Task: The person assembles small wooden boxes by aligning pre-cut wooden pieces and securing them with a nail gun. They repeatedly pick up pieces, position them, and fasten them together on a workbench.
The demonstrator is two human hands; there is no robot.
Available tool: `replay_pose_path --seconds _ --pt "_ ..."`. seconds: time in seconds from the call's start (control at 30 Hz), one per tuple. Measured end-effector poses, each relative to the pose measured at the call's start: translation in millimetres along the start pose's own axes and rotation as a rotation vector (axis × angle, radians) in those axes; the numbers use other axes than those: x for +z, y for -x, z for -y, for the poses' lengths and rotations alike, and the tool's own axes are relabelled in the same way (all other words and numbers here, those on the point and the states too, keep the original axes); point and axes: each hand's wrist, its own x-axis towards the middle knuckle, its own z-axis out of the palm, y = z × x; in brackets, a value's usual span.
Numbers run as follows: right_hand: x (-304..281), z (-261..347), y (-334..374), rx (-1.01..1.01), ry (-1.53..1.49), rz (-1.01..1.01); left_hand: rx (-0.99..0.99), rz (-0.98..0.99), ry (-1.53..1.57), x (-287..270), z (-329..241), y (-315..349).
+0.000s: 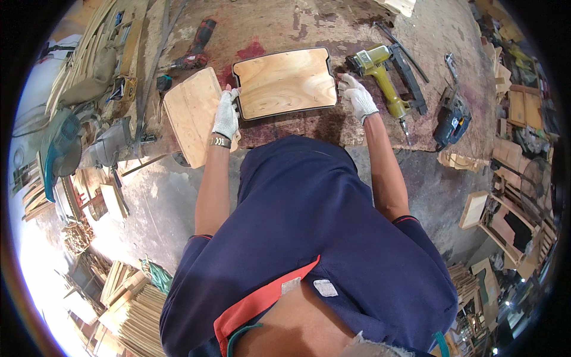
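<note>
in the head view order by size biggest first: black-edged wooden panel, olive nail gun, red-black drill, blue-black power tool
1. Black-edged wooden panel
2. Olive nail gun
3. Red-black drill and blue-black power tool: they look alike in size, so I leave them unranked.

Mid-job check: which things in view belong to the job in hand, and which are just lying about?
Likely in the job:
black-rimmed wooden panel, between left hand and right hand
pale board by the left hand, possibly; unclear

Seemingly lying about, untouched:
yellow-green nail gun
red-and-black drill
blue-and-black power tool
</note>
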Motion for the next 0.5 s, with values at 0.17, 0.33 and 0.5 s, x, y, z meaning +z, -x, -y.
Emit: replay_pose_path --seconds 0.17,0.33,0.5 --pt "-2.4 -6.0 -3.4 -0.038 0.029 0.028 -0.001 -0.008 0.074 0.7 2.3 1.3" --pt "3.7 -8.4 -4.8 -0.167 0.157 -0.007 0.014 0.078 0.105 -7.2 5.9 -15.8" --pt "54.2 0.5 16.2 -0.505 1.066 -0.296 0.136 0.005 0.262 10.0 -9.0 -2.9"
